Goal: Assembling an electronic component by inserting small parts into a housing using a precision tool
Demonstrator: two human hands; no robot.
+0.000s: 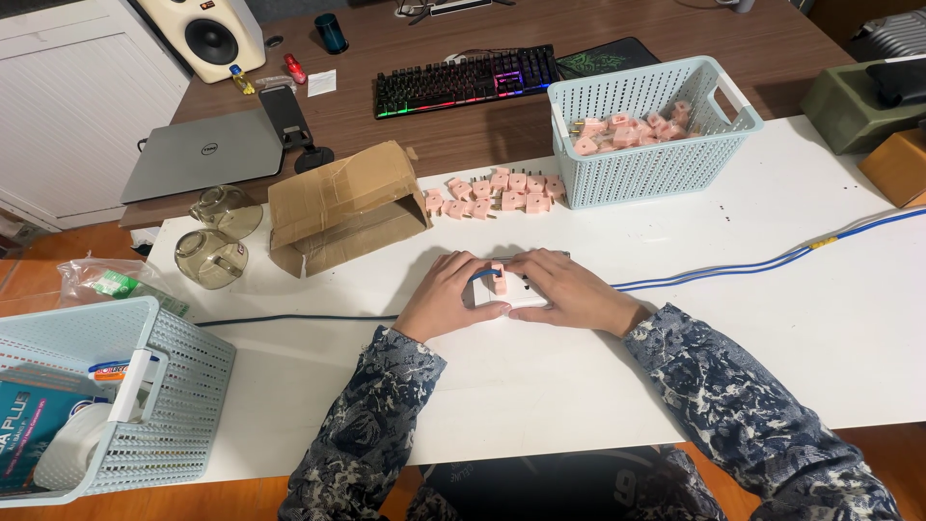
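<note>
My left hand (449, 289) and my right hand (569, 287) lie together on a white power strip (509, 294) at the middle of the white table (540, 376). A small pink plug adapter (499, 278) stands on the strip between my fingers, which partly cover both. A blue cable (762, 260) runs from the strip off to the right. A row of several pink adapters (497, 193) lies on the table farther back.
A light blue basket (656, 154) at the back right holds more pink adapters. A crushed cardboard box (342, 207) lies back left beside two glass jars (212, 241). Another blue basket (183, 386) sits at the left edge. Behind are a keyboard (463, 82), a laptop (203, 154) and a speaker (207, 34).
</note>
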